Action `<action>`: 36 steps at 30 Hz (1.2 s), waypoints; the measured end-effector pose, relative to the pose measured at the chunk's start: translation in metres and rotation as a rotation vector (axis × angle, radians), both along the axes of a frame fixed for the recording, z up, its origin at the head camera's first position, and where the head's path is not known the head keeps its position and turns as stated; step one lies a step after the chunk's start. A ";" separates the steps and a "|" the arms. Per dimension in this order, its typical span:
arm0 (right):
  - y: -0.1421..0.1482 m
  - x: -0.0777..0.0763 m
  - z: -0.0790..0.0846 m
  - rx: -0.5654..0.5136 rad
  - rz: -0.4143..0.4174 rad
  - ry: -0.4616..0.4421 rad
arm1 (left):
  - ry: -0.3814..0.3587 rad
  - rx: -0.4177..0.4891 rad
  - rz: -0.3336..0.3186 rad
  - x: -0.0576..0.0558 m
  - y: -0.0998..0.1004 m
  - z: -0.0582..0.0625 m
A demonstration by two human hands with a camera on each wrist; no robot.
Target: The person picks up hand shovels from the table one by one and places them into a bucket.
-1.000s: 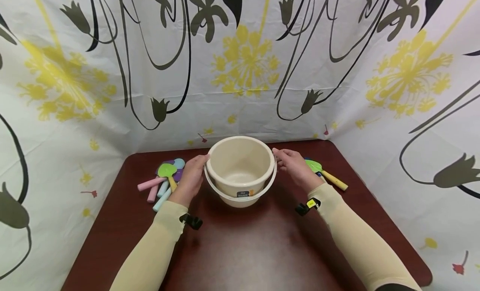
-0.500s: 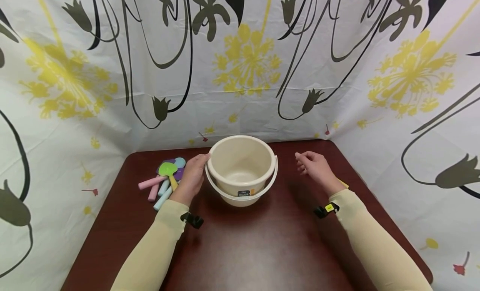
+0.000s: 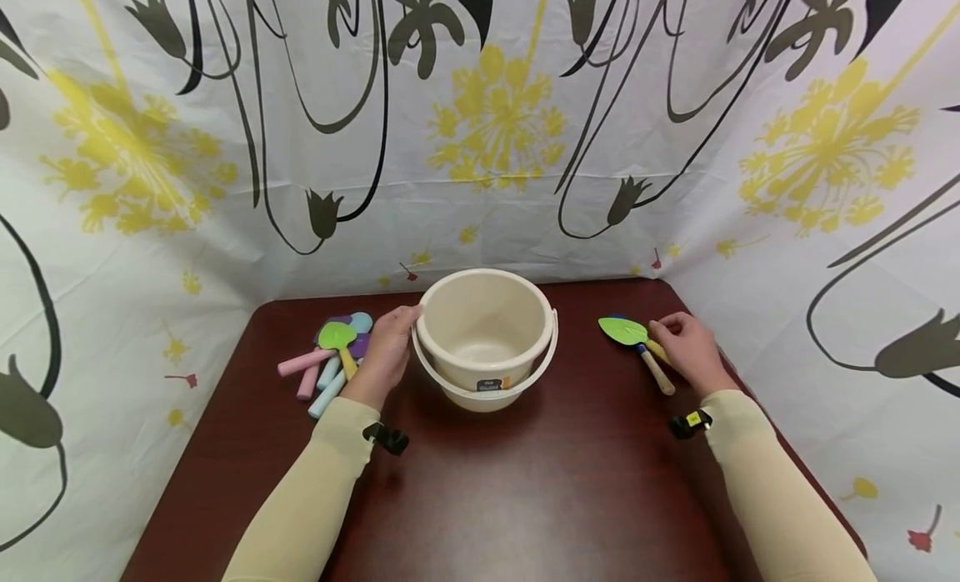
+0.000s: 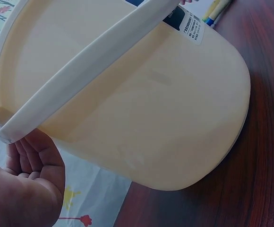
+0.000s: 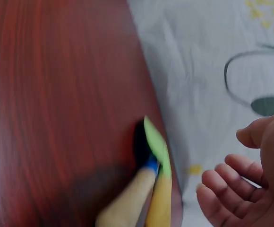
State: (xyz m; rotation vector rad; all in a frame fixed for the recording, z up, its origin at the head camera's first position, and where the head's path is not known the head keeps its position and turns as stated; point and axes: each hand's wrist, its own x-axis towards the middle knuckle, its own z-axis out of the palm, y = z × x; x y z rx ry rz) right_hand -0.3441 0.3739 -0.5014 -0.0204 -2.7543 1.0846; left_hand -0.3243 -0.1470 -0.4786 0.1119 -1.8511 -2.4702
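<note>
Firstly, the dark red table [image 3: 480, 499] bears the cream bucket [image 3: 465, 377], which stands upright near the far edge. The bucket seems to be plastic, so probably light, quite stiff and somewhat slippery; its rim looks a surer hold than the loose handle [image 4: 87, 72]. The left hand [image 3: 388, 340] pinches that rim. The right hand [image 3: 686, 353], its fingers loosely bent around nothing, is just beside the green trowel [image 3: 622, 330], apparently light also, best taken by its yellow grip [image 5: 159, 201].
</note>
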 end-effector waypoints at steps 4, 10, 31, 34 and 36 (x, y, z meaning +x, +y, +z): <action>0.018 0.000 -0.007 0.041 -0.023 0.024 | 0.001 -0.002 0.002 0.000 0.001 0.001; 0.033 0.000 -0.013 0.095 -0.003 0.035 | 0.004 0.008 0.011 0.001 0.001 0.002; 0.064 -0.001 -0.046 0.170 0.148 -0.002 | -0.003 0.022 0.005 -0.002 0.001 0.001; 0.063 0.001 -0.047 0.159 0.157 -0.011 | -0.006 0.017 0.002 -0.001 0.001 0.002; 0.063 0.002 -0.047 0.152 0.163 -0.017 | -0.007 0.014 0.001 0.000 0.001 0.002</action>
